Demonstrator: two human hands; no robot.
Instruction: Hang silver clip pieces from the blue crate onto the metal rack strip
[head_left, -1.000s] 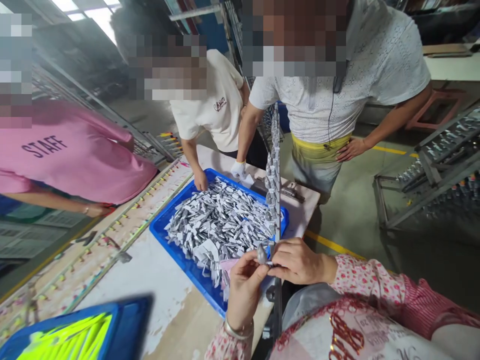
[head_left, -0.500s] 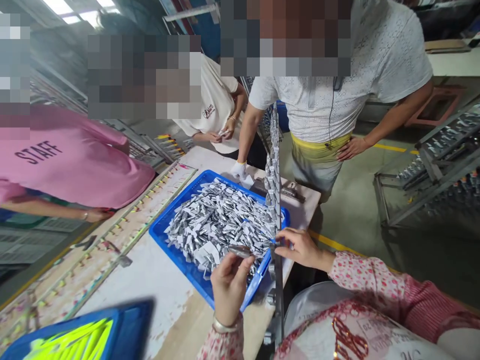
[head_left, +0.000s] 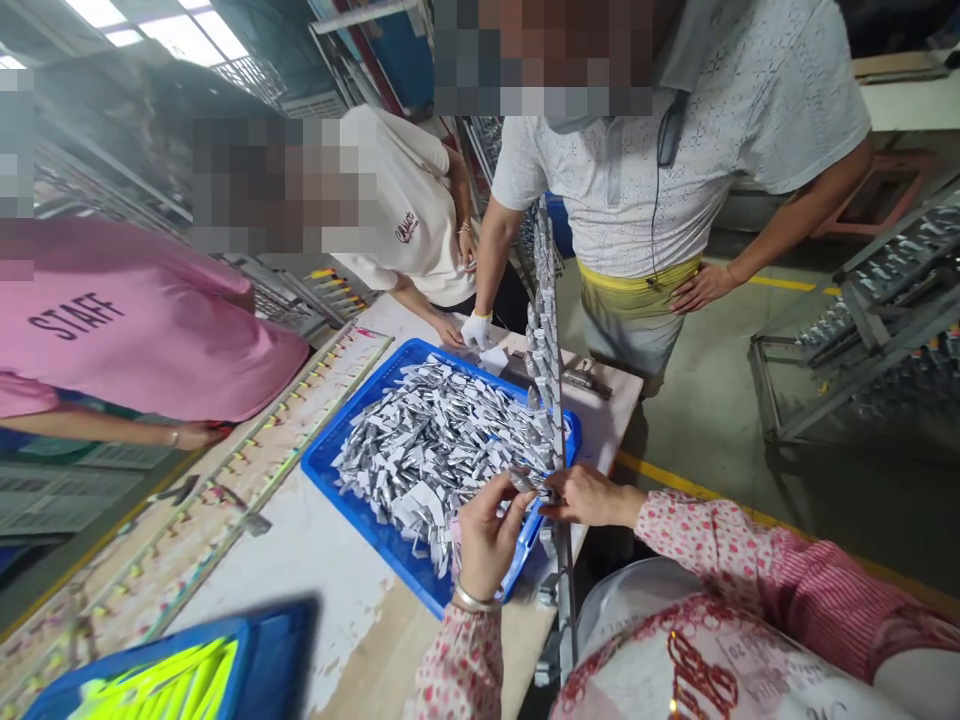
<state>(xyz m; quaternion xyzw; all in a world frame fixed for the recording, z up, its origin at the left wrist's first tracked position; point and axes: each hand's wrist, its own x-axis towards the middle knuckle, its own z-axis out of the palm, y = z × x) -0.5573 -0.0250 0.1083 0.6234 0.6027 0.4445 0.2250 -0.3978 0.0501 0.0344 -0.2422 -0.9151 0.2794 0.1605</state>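
A blue tray on the worktable is heaped with small silver-grey pieces. Along its right side runs an upright metal rail with the same silver pieces clipped along it. My left hand is at the tray's near right corner, its fingers pinched on one silver piece held up to the rail. My right hand meets it there, with its fingertips closed on the same piece at the rail.
Three people stand around the table: a pink STAFF shirt at left, a cream shirt at the far side, a white shirt with a gloved hand on the table. A second blue tray of yellow parts sits near left. Metal racks stand right.
My left hand has moved right from over the tray to the rail with a silver piece. My right hand stayed at the rail and now meets the left hand.
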